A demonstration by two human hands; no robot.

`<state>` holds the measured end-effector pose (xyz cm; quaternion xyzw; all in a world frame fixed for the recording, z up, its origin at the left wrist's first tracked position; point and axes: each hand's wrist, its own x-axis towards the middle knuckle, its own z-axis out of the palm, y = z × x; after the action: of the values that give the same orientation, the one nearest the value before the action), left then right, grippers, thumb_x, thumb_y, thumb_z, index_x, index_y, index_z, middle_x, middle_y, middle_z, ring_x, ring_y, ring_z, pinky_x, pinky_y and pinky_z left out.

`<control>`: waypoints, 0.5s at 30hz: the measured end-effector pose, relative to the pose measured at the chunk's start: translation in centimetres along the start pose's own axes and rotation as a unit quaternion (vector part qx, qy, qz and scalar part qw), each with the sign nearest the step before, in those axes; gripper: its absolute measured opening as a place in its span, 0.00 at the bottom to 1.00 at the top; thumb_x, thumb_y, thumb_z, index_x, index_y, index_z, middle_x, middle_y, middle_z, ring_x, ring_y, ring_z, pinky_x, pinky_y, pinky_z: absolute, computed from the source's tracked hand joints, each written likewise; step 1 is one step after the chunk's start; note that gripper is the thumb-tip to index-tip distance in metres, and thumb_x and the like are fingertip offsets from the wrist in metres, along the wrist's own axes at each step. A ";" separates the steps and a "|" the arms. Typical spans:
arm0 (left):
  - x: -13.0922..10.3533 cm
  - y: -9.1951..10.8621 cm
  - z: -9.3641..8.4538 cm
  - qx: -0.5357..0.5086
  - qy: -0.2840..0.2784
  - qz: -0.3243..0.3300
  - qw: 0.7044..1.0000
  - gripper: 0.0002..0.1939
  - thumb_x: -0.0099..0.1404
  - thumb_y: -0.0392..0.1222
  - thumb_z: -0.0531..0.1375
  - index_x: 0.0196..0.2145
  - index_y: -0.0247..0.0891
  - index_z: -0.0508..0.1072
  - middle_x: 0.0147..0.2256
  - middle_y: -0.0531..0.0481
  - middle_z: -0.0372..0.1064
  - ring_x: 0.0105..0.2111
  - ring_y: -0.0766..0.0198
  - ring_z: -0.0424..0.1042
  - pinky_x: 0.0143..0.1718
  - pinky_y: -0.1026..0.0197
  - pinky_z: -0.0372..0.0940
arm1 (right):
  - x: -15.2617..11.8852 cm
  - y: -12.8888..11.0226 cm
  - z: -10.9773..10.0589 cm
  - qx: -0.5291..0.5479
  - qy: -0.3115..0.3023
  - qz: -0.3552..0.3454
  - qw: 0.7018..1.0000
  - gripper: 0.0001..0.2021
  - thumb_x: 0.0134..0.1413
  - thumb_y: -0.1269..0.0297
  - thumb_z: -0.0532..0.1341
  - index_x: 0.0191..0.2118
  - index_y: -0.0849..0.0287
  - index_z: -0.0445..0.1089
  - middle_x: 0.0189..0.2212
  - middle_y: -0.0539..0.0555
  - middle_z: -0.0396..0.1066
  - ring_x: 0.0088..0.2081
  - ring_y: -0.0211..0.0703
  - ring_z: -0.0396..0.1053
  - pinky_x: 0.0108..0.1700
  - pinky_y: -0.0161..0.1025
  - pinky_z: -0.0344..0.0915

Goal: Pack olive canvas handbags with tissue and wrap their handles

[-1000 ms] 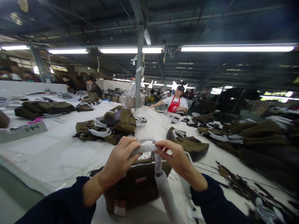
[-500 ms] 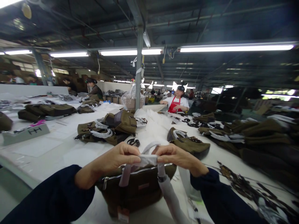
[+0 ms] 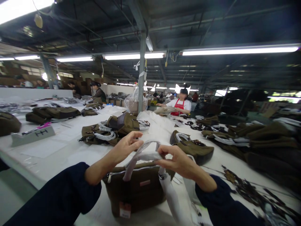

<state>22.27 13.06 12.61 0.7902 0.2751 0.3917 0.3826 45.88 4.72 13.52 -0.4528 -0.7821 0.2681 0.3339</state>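
An olive-brown handbag stands upright on the white table, with a zip along its top and an orange-and-white tag low on its front. White wrapping covers its handle, which arches above the zip. My right hand pinches the right part of this wrapped handle between thumb and fingers. Just above the handle's left side is my left hand, fingers apart and nothing in them. A white-wrapped strap hangs down the bag's right side from a metal ring.
More olive bags lie beyond, one pile ahead and a single bag to the right. Dark straps lie at the right. A person in a red apron stands across the table. A post rises at its middle.
My left hand has let go of the wrapped handle and lifted up and slightly left. My right hand still grips it. The handle now curves in a fuller arch.
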 end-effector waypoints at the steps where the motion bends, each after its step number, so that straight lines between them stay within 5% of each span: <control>1: 0.3 -0.1 0.1 -0.036 -0.020 -0.029 0.999 0.22 0.66 0.53 0.59 0.53 0.41 0.69 0.56 0.42 0.65 0.53 0.55 0.67 0.50 0.56 0.64 | 0.0 -0.2 -0.1 -0.039 0.023 -0.021 0.999 0.10 0.54 0.62 0.66 0.28 0.59 0.66 0.24 0.45 0.63 0.29 0.36 0.59 0.32 0.34 0.56; 6: 1.5 0.1 1.1 -0.169 -0.233 -0.130 0.949 0.20 0.64 0.55 0.60 0.42 0.33 0.74 0.35 0.46 0.74 0.32 0.62 0.73 0.36 0.60 0.68 | -0.3 0.2 -0.4 -0.161 0.111 -0.114 0.974 0.05 0.56 0.64 0.65 0.32 0.58 0.70 0.35 0.51 0.67 0.39 0.42 0.64 0.42 0.38 0.60; 10: 1.3 0.4 1.9 -0.211 -0.251 -0.145 0.933 0.16 0.58 0.49 0.66 0.38 0.33 0.74 0.32 0.46 0.75 0.30 0.63 0.73 0.33 0.63 0.66 | -0.4 1.1 -0.5 -0.154 0.146 -0.133 0.968 0.04 0.57 0.65 0.65 0.33 0.57 0.70 0.38 0.53 0.68 0.42 0.43 0.66 0.45 0.39 0.62; 15: 0.8 0.8 2.2 -0.198 -0.216 -0.134 0.947 0.14 0.56 0.46 0.68 0.34 0.33 0.74 0.30 0.49 0.73 0.26 0.68 0.68 0.28 0.68 0.62 | -0.3 1.2 -0.5 -0.109 0.148 -0.118 0.976 0.04 0.58 0.65 0.63 0.33 0.57 0.69 0.42 0.53 0.70 0.39 0.40 0.67 0.38 0.36 0.63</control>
<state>24.69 12.35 12.76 0.7201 0.2055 0.2032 0.6308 47.02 5.06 12.94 -0.4253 -0.7964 0.0700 0.4243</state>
